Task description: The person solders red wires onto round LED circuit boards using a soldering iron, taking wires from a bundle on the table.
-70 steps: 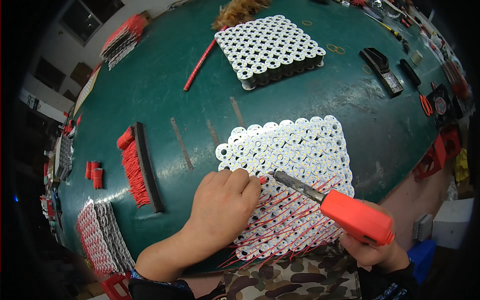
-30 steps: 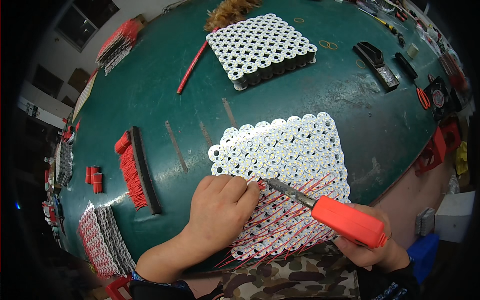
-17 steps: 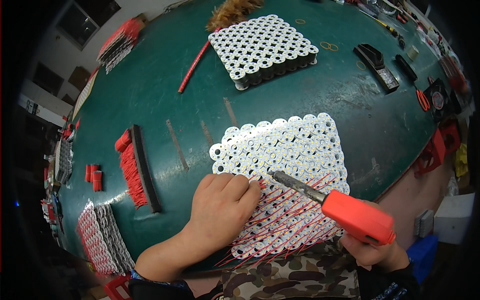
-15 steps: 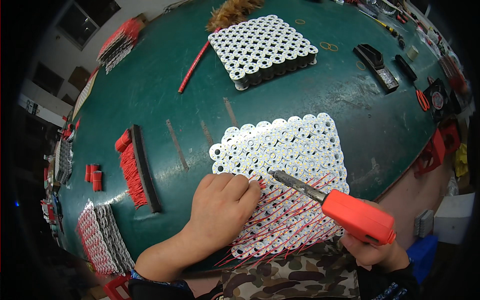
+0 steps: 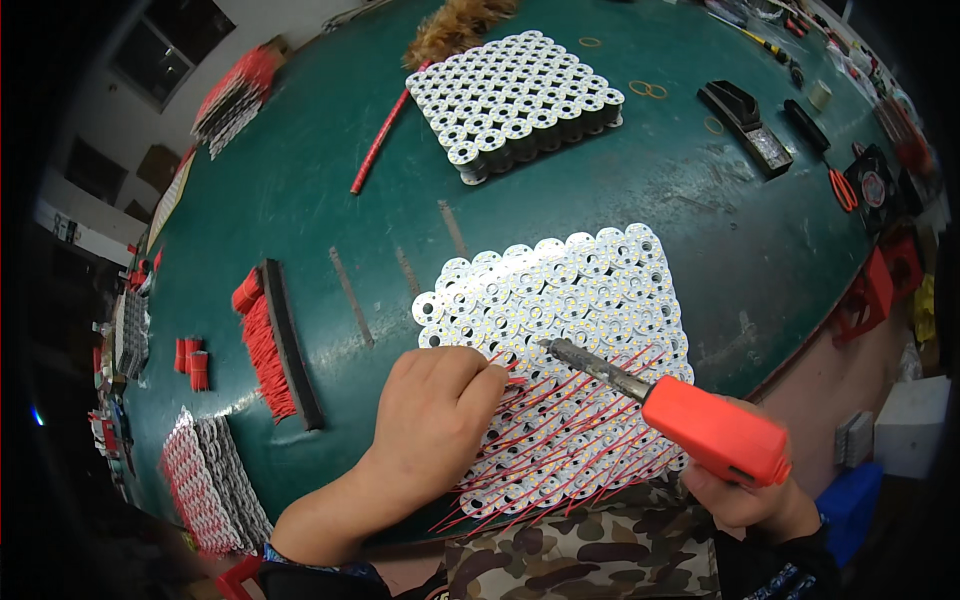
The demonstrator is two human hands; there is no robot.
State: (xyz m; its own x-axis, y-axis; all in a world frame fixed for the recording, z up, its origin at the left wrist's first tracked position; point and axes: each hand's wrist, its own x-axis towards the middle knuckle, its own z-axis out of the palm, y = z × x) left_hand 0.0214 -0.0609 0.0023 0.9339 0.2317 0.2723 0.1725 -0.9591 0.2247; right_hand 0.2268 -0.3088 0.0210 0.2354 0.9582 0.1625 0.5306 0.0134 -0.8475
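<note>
A panel of joined round white LED boards point(image 5: 590, 275) lies in front of me, with rows of thin red wires point(image 5: 560, 440) slanting over its nearer part. My right hand point(image 5: 745, 500) grips a soldering iron point(image 5: 715, 432) by its red pistol-shaped handle. The iron's dark tip hovers over or touches the panel's middle; I cannot tell which. On the panel's left side my left hand point(image 5: 435, 420) is closed, with short red wire ends poking out by its thumb and forefinger. Its fingertips are mostly hidden.
A thick stack of similar white boards point(image 5: 515, 90) stands farther back, beside a feather duster point(image 5: 385, 135). To the left, red wires lie against a dark bar point(image 5: 290, 345), near small red wire bundles point(image 5: 198, 370) and wired panels point(image 5: 215, 480). A black iron stand point(image 5: 745, 130) sits at the right.
My left hand has shifted slightly left and its fingers have turned more out of sight. The iron's tip stays near the same spot on the panel. The whole view has shifted slightly.
</note>
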